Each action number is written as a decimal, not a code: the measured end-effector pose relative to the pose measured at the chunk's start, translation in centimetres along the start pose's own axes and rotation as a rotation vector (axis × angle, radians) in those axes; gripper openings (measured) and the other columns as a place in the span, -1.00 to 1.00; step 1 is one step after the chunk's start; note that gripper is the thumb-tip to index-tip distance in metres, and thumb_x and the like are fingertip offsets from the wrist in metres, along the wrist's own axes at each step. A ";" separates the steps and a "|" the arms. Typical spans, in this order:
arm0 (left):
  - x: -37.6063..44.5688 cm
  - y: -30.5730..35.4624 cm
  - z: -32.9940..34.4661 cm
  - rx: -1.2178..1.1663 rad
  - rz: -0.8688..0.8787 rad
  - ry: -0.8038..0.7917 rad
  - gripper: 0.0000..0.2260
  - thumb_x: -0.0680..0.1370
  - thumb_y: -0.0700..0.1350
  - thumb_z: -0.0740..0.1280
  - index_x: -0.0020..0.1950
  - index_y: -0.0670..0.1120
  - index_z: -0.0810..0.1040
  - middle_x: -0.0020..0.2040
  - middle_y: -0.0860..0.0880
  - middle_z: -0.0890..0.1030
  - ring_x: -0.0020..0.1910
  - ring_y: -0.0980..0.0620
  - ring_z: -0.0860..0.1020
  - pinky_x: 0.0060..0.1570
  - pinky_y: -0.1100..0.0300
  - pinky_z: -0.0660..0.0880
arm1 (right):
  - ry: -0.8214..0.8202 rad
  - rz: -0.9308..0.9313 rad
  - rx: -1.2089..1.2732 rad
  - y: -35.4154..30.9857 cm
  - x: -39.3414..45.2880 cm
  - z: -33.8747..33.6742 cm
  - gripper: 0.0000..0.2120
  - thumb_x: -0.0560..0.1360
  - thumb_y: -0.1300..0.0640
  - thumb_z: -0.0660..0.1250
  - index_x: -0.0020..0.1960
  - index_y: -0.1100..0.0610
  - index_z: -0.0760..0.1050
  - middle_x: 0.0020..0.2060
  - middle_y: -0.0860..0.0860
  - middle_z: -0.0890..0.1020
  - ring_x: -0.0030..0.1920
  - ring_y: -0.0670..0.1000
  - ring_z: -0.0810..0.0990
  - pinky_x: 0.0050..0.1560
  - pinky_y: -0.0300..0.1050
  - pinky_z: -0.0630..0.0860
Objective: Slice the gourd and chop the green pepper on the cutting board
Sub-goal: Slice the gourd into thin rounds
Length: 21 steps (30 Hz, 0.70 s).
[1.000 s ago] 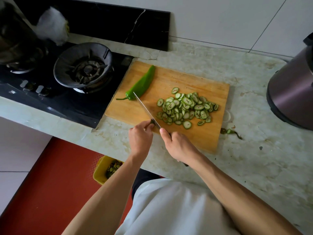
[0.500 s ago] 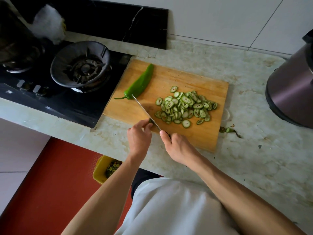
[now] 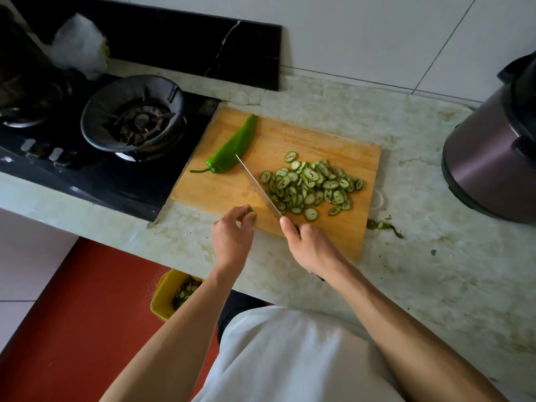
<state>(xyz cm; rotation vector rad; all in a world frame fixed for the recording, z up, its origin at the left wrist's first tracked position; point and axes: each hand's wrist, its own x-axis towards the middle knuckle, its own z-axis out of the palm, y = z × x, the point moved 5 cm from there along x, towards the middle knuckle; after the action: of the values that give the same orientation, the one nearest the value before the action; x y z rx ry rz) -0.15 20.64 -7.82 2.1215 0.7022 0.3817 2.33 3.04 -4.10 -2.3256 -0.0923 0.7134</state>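
A wooden cutting board (image 3: 333, 233) lies on the marble counter. A heap of round green gourd slices (image 3: 310, 185) covers its right half. A whole green pepper (image 3: 232, 149) lies at the board's far left corner. My right hand (image 3: 311, 246) grips the handle of a knife (image 3: 256, 187), whose blade runs up the board with its tip near the pepper. My left hand (image 3: 232, 236) is at the board's near edge, left of the blade, and pinches a small green gourd end piece (image 3: 251, 210).
A black gas stove (image 3: 133, 123) with a burner sits left of the board. A purple cooker (image 3: 493, 152) stands at the right. Green scraps (image 3: 384, 226) lie on the counter right of the board. A yellow bin (image 3: 171, 294) sits on the floor below.
My left hand has drawn slightly away from the blade toward the left with the small green piece. The knife and right hand stay nearly in place.
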 end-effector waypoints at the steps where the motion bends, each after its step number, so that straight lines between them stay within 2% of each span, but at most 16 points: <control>1: 0.0 0.0 0.0 0.002 0.004 0.000 -0.82 0.54 -0.17 0.44 0.13 -0.12 0.70 -0.04 0.00 0.72 -0.16 0.13 0.60 -0.14 0.60 0.35 | -0.010 0.002 0.026 -0.1 -0.1 0.0 -0.34 0.62 -0.29 0.03 -0.20 0.26 0.50 -0.14 0.23 0.65 -0.09 0.24 0.62 -0.08 0.14 0.59; 8: 0.2 -0.5 0.1 -0.036 -0.006 -0.004 -0.85 0.52 -0.18 0.46 0.08 -0.09 0.73 -0.07 0.03 0.73 -0.20 0.20 0.60 -0.11 0.56 0.40 | -0.078 -0.035 0.092 -1.0 -1.1 0.6 -0.37 0.62 -0.28 0.06 -0.36 0.18 0.44 -0.41 0.10 0.57 -0.38 0.12 0.52 -0.28 0.06 0.54; 12: 0.2 -0.5 0.2 -0.076 -0.026 0.010 -0.85 0.51 -0.22 0.47 0.07 -0.12 0.73 -0.05 0.02 0.72 -0.24 0.46 0.54 -0.16 0.60 0.38 | -0.079 -0.032 0.085 -1.2 -1.5 0.4 -0.35 0.62 -0.28 0.06 -0.33 0.24 0.45 -0.39 0.15 0.60 -0.40 0.11 0.53 -0.30 0.06 0.54; 14: 0.1 -0.4 0.2 -0.085 -0.021 0.016 -0.84 0.51 -0.24 0.47 0.07 -0.14 0.72 -0.03 -0.01 0.72 -0.24 0.52 0.52 -0.19 0.61 0.37 | -0.075 -0.029 0.079 -1.2 -1.7 0.3 -0.33 0.63 -0.27 0.06 -0.27 0.31 0.48 -0.33 0.19 0.64 -0.37 0.14 0.56 -0.31 0.07 0.53; 17: 0.1 -0.5 0.2 -0.046 -0.011 0.004 -0.82 0.51 -0.23 0.46 0.10 -0.13 0.72 0.02 -0.03 0.72 -0.22 0.42 0.55 -0.13 0.63 0.35 | -0.078 -0.026 0.070 -1.3 -2.0 0.3 -0.32 0.63 -0.26 0.06 -0.22 0.33 0.50 -0.32 0.18 0.64 -0.37 0.15 0.58 -0.30 0.09 0.54; 19: 0.0 -0.5 0.1 -0.020 0.007 -0.004 -0.80 0.52 -0.23 0.46 0.13 -0.13 0.71 0.05 -0.03 0.72 -0.11 0.28 0.58 -0.06 0.64 0.34 | -0.088 -0.018 0.065 -1.3 -1.9 0.4 -0.32 0.63 -0.27 0.06 -0.23 0.32 0.50 -0.35 0.15 0.63 -0.40 0.12 0.56 -0.32 0.07 0.53; 21: -0.1 -0.3 0.0 -0.018 0.025 -0.018 -0.79 0.52 -0.23 0.45 0.15 -0.11 0.70 0.02 0.02 0.72 -0.10 0.18 0.60 -0.02 0.53 0.42 | -0.090 -0.011 0.064 -1.4 -1.8 0.4 -0.32 0.63 -0.27 0.05 -0.25 0.32 0.48 -0.37 0.14 0.61 -0.42 0.09 0.54 -0.35 0.03 0.50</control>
<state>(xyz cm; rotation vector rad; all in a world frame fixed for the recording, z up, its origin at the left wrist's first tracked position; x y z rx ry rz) -0.30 20.70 -8.07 2.1158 0.6602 0.3813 0.77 3.88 -2.64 -2.2304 -0.1209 0.8046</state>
